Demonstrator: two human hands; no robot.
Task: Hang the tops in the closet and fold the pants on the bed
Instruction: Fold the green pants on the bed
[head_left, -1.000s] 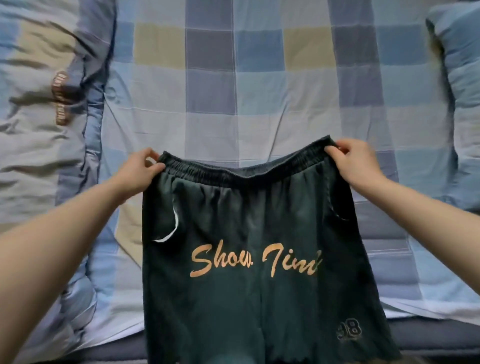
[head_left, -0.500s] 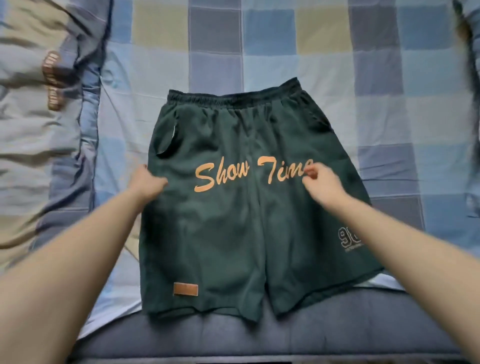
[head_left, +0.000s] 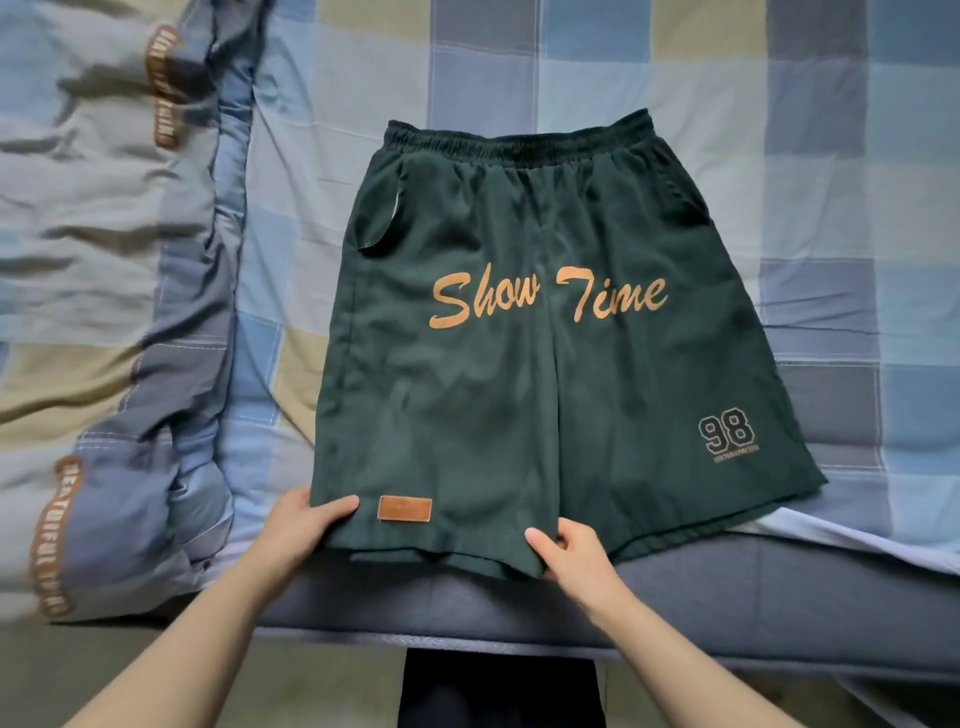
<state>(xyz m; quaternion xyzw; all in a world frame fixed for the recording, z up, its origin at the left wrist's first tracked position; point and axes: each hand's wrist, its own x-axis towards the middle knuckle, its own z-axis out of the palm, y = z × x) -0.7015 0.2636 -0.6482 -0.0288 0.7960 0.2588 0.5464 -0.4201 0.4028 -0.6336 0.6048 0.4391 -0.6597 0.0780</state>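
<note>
Dark green shorts (head_left: 498, 384) with orange "Show Time" lettering and a "98" print lie flat on the checked bed sheet (head_left: 519, 62), waistband away from me. My left hand (head_left: 298, 525) pinches the hem of the left leg at its outer corner, thumb on top beside a small brown patch. My right hand (head_left: 571, 551) pinches the same leg's hem at its inner corner, near the crotch. The right leg of the shorts lies free, its hem over the bed's edge.
A rumpled blue and beige quilt (head_left: 104, 312) with brown lettered bands lies along the left. The grey mattress edge (head_left: 727, 597) runs across the front. A dark garment (head_left: 498, 691) shows below, between my forearms.
The shorts went from being held up by the waistband to lying flat on the bed. Both hands slid down from the waistband, past the middle, to the left leg's hem.
</note>
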